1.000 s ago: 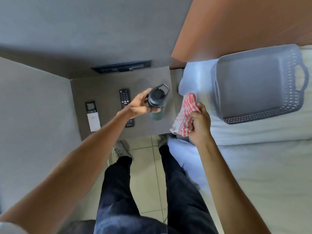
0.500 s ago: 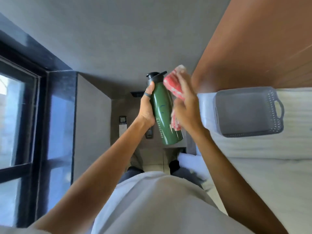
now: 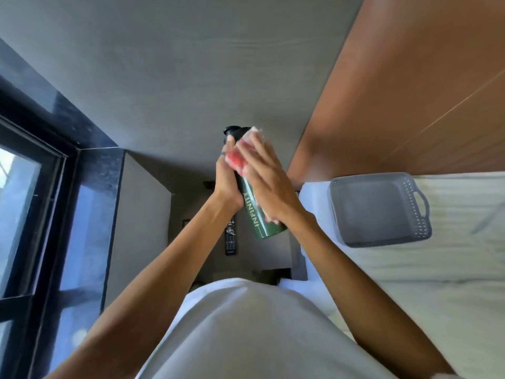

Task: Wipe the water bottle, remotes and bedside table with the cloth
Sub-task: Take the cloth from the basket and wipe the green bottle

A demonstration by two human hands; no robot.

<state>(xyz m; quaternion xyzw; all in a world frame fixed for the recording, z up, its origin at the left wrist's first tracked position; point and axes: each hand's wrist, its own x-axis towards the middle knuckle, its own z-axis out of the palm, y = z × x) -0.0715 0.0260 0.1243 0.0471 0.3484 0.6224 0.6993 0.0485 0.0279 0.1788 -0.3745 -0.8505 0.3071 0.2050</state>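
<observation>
I hold a green water bottle [image 3: 258, 214] with a black lid up in the air above the bedside table [image 3: 270, 250]. My left hand [image 3: 226, 181] grips its left side. My right hand [image 3: 269, 181] presses a red-and-white checked cloth [image 3: 237, 161] flat against the bottle's upper body, and a bit of cloth shows under my wrist. A black remote [image 3: 231, 237] lies on the grey table below my left wrist. The white remote is hidden behind my left forearm.
A grey plastic basket [image 3: 379, 209] sits on the white bed [image 3: 410, 283] at right, below a wooden headboard [image 3: 410, 105]. A dark-framed window [image 3: 41, 214] fills the left side. A grey wall stands behind the table.
The bottle was lifted off the table a second ago. Since half a second ago, my right hand has spread the cloth further over the bottle's upper part and slid down along it.
</observation>
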